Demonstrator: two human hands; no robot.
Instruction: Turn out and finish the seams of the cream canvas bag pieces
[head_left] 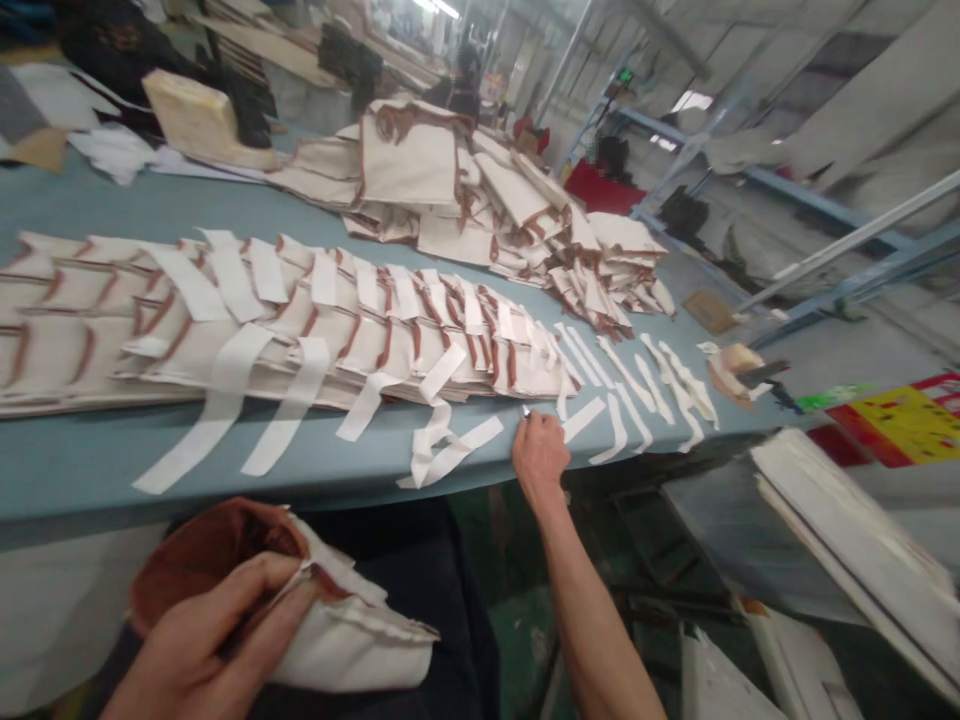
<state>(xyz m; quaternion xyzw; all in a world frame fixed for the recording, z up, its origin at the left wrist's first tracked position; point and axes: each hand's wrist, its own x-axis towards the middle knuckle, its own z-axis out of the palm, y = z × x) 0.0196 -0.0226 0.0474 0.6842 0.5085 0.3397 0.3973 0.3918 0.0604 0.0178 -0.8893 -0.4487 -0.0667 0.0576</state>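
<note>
My left hand point(217, 630) is closed on a cream fabric piece point(360, 645) with brown trim and a brown inner side, pinching its upper edge above my lap. My right hand point(541, 450) rests at the front edge of the table, fingers curled together. A small shiny tip pokes out of its fingers, too small to name. White strips point(457, 450) lie on the table to its left, and another white strip point(583, 420) is just to its right. Behind it stretches a long row of overlapping cream pieces point(390, 340) with brown edges, several with white strips laid across them.
A heap of cream and brown pieces point(480, 200) stands on the blue-green table point(247, 215) at the back. A yellowish foam block point(191, 115) sits at the back left. More strips point(637, 380) lie at the right end. A pale padded panel point(847, 540) is at the lower right.
</note>
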